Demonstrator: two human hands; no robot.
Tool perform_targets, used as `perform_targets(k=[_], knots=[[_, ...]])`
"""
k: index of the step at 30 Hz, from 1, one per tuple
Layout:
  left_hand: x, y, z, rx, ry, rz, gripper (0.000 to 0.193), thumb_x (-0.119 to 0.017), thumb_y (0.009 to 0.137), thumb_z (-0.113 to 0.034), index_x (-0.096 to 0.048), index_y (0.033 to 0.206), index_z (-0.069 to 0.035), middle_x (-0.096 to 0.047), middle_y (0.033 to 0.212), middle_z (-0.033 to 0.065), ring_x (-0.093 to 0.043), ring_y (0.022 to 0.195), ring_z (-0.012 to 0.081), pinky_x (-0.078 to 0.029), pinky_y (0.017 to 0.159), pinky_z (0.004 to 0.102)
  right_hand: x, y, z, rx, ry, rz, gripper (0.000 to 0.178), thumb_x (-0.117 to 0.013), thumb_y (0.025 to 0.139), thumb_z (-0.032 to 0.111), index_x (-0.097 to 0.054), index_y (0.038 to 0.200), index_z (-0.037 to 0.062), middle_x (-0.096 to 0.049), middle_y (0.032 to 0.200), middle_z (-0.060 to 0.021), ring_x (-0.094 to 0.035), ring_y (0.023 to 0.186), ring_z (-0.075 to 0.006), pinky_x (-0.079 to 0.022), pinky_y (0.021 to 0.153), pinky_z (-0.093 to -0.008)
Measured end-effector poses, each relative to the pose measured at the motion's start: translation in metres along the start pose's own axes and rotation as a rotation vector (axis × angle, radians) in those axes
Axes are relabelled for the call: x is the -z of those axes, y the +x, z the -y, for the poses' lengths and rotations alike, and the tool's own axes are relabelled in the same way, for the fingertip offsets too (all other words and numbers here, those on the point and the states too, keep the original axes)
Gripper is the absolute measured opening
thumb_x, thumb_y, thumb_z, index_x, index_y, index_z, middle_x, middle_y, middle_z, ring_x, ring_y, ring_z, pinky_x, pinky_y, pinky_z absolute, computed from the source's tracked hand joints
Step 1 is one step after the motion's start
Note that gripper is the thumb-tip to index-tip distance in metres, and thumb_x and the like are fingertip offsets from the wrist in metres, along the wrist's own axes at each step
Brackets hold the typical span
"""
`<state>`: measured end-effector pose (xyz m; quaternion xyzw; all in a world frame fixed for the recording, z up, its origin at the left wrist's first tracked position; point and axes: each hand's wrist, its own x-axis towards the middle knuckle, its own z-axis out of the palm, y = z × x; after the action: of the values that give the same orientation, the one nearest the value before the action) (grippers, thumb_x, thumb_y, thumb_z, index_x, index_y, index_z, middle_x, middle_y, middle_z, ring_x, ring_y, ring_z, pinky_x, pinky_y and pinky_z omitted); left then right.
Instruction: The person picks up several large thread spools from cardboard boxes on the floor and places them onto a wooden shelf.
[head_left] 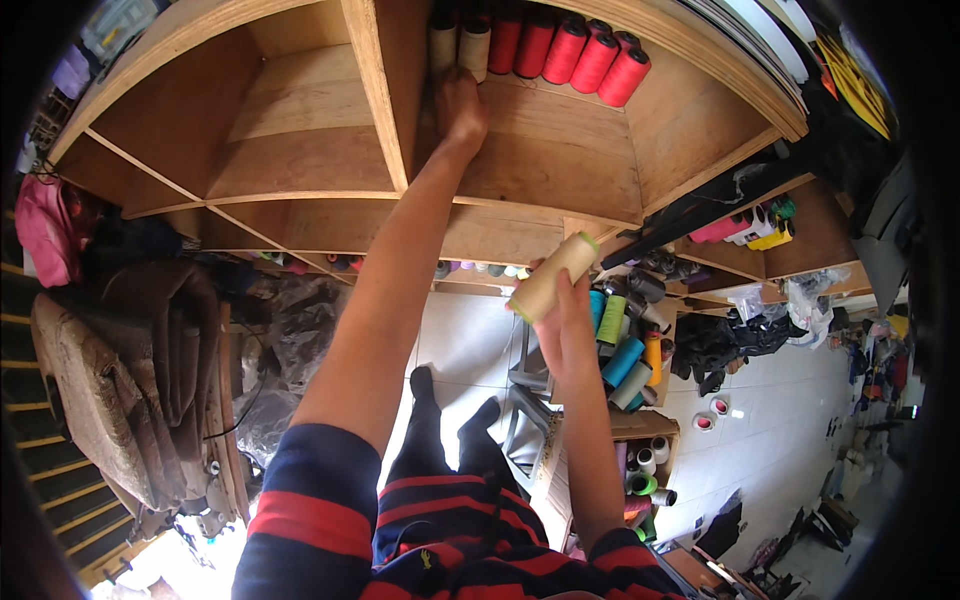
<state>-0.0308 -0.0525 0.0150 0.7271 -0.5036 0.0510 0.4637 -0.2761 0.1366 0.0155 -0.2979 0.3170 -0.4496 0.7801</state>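
My left hand [462, 108] reaches up into the right-hand compartment of the wooden shelf. Its bent fingers are closed at the lower end of two beige thread spools, a left one [442, 44] in shadow and a brighter one [474, 50] beside it; the fingertips are partly hidden. Several red thread spools [566, 50] stand in a row just to the right of these. Lower down, in front of my body, my right hand [563, 310] grips another beige thread spool [553, 277], tilted, with pale green showing at its ends.
A bare compartment [300, 120] lies left of the upright divider [372, 90]. Below on the right, an open box holds coloured spools [622, 360]; more spools [648, 475] fill a lower shelf. Folded brown material [150, 380] is at the left. Black plastic bags [735, 345] lie at right.
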Motion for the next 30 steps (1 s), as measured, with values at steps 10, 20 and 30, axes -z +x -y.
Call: perform_targets(k=[10, 20, 30], knots=[[-0.005, -0.04, 0.01, 0.048, -0.319, -0.024, 0.039, -0.06, 0.073, -0.002, -0.054, 0.112, 0.004, -0.049, 0.122, 0.031, -0.047, 0.116, 0.0456, -0.041, 0.098, 0.0461, -0.069, 0.116, 0.056, 0.572, -0.478, 0.171, 0.063, -0.069, 0.075, -0.007, -0.035, 0.128, 0.0011, -0.049, 0.123, -0.0119, -0.052, 0.115, -0.0209, -0.045, 0.096, -0.0331], [0.045, -0.06, -0.022, 0.074, -0.352, 0.058, 0.024, -0.049, 0.079, 0.001, -0.052, 0.103, -0.001, -0.051, 0.108, 0.0216, -0.052, 0.1, 0.0418, -0.042, 0.087, 0.0476, -0.09, 0.249, 0.051, 0.825, -0.95, 0.048, 0.051, -0.074, 0.071, -0.004, -0.048, 0.114, -0.0013, -0.063, 0.106, -0.016, -0.062, 0.099, -0.0226, -0.049, 0.082, -0.0329], [0.043, -0.058, -0.022, 0.082, -0.38, 0.024, 0.021, -0.052, 0.079, 0.0, -0.053, 0.1, 0.0, -0.054, 0.104, 0.0205, -0.053, 0.098, 0.04, -0.043, 0.085, 0.0456, -0.075, 0.311, 0.041, 0.904, -1.181, -0.066, 0.047, -0.065, 0.072, -0.011, -0.047, 0.114, 0.0014, -0.062, 0.104, -0.0119, -0.062, 0.092, -0.019, -0.052, 0.074, -0.0305]])
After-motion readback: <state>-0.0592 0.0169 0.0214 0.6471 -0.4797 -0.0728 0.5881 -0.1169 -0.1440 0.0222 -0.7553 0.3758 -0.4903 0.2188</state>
